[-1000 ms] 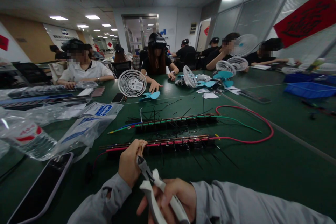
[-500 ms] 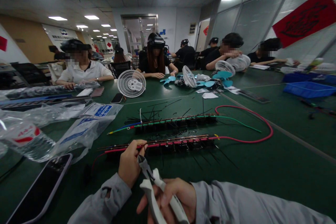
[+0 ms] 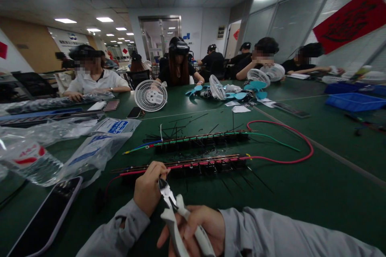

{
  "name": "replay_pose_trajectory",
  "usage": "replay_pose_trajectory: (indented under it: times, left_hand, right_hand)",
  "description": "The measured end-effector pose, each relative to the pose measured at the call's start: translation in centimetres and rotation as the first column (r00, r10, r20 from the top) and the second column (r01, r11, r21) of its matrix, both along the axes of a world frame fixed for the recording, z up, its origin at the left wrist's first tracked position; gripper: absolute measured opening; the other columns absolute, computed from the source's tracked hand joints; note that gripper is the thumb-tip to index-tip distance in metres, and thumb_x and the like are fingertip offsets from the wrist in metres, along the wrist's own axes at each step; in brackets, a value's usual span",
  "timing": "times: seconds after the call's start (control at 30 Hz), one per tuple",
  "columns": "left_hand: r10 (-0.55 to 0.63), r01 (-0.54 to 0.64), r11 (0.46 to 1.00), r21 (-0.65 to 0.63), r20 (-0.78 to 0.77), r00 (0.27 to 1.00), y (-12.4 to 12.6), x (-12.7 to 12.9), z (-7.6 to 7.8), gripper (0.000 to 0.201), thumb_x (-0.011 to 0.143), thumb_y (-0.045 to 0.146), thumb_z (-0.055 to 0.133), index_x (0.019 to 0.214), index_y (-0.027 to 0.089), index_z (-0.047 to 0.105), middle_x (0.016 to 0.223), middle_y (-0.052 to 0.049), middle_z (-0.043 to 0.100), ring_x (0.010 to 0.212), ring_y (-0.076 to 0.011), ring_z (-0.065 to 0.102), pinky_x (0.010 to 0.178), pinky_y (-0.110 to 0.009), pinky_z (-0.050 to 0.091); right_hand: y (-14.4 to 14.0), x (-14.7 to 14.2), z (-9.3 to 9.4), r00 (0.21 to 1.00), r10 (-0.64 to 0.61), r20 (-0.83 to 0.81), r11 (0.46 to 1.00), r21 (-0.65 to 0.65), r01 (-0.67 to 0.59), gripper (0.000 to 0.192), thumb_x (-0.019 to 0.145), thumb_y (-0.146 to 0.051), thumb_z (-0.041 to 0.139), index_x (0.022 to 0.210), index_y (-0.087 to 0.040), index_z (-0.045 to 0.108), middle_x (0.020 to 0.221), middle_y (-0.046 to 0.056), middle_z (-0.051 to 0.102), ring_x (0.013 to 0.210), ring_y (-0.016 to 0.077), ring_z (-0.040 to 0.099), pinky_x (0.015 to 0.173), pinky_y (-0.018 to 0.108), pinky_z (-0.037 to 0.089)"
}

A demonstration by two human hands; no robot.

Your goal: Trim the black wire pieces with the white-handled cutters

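Note:
My right hand point(image 3: 196, 225) grips white-handled cutting pliers point(image 3: 176, 217), their dark jaws pointing up toward my left hand. My left hand point(image 3: 148, 188) pinches the near bundle point(image 3: 196, 164), a long strip of red wire bound with black cable ties, at its left part. The plier jaws sit just right of my left thumb, close to the bundle. A second bundle with green and blue wires point(image 3: 199, 138) lies parallel behind it. A red wire point(image 3: 297, 140) loops off to the right.
A phone point(image 3: 45, 213) lies face up at the front left, beside clear plastic bags point(image 3: 90, 144). A white fan grille point(image 3: 150, 95) stands mid-table. Blue bins point(image 3: 356, 102) sit at right. Several people work on fan parts along the far side.
My hands and the pliers have barely shifted. A person across the table pulled a hand back with a blue fan blade; another lowered a white fan grille.

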State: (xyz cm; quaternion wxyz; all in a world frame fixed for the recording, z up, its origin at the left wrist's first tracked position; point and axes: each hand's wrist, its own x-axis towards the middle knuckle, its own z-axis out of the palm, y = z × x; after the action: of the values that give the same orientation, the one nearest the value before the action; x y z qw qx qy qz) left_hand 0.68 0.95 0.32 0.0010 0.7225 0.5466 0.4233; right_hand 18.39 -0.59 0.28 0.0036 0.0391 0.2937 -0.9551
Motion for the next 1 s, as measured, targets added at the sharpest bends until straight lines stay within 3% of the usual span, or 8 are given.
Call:
replay_pose_trajectory:
  times: [0.17,0.4,0.6,0.73,0.9,1.0]
  left_hand:
    - [0.004,-0.004,1.000,-0.006,-0.031,1.000,-0.1,0.1,0.0,0.019,0.086,0.018,0.048,0.068,0.017,0.054,0.079,-0.002,0.060,0.065,-0.0104,0.058,0.059,-0.020,0.045]
    - [-0.113,0.100,0.992,0.077,0.195,0.974,0.3,-0.4,-0.6,0.007,0.083,0.020,0.055,0.082,0.018,0.062,0.088,-0.005,0.064,0.080,-0.0157,0.062,0.069,-0.025,0.050]
    - [-0.152,0.173,0.983,-0.058,0.256,0.954,-0.3,-0.4,0.2,0.018,0.086,0.019,0.044,0.091,0.018,0.062,0.089,-0.005,0.064,0.069,-0.0137,0.062,0.055,-0.021,0.048]
    - [-0.154,0.189,0.977,-0.102,0.281,0.947,-0.6,0.1,0.8,0.016,0.086,0.019,0.044,0.085,0.016,0.059,0.075,-0.001,0.058,0.057,-0.0107,0.058,0.050,-0.020,0.044]
    - [-0.110,0.192,0.965,-0.178,0.388,0.915,-0.6,0.3,0.4,0.016,0.088,0.023,0.043,0.094,0.017,0.056,0.069,0.002,0.054,0.043,-0.0067,0.049,0.044,-0.019,0.040]
    - [-0.068,0.201,0.955,-0.219,0.497,0.865,-0.5,0.5,0.0,0.017,0.087,0.027,0.045,0.099,0.017,0.053,0.069,0.003,0.055,0.041,-0.0061,0.046,0.038,-0.018,0.036]
  right_hand:
    - [0.2,0.0,0.0,1.000,0.022,-0.006,0.999,-0.024,-0.022,0.057,0.055,-0.021,0.047,0.108,0.000,0.055,0.079,0.013,0.065,0.067,0.0152,0.063,0.058,0.021,0.042]
    - [0.0,0.0,0.8,1.000,-0.026,0.009,0.999,-0.048,0.026,0.053,0.058,-0.020,0.049,0.108,-0.004,0.056,0.082,0.012,0.066,0.071,0.0180,0.063,0.062,0.026,0.042]
    - [-0.4,0.0,1.5,0.983,-0.175,0.057,0.984,-0.007,0.176,0.055,0.058,-0.015,0.049,0.113,-0.009,0.055,0.090,0.011,0.064,0.083,0.0195,0.061,0.075,0.034,0.042]
    - [-0.4,0.1,1.3,0.962,-0.256,0.097,0.967,0.023,0.255,0.053,0.056,-0.012,0.049,0.108,-0.007,0.059,0.086,0.009,0.063,0.073,0.0128,0.059,0.069,0.026,0.041]
    - [-0.1,0.2,1.1,0.959,-0.250,0.133,0.968,0.048,0.245,0.054,0.055,-0.009,0.048,0.107,-0.007,0.059,0.079,0.004,0.061,0.056,0.0063,0.052,0.053,0.019,0.036]
    - [0.0,0.2,1.0,0.970,-0.217,0.113,0.976,0.046,0.213,0.057,0.054,-0.009,0.046,0.110,-0.008,0.058,0.083,0.005,0.063,0.057,0.0069,0.054,0.054,0.020,0.037]
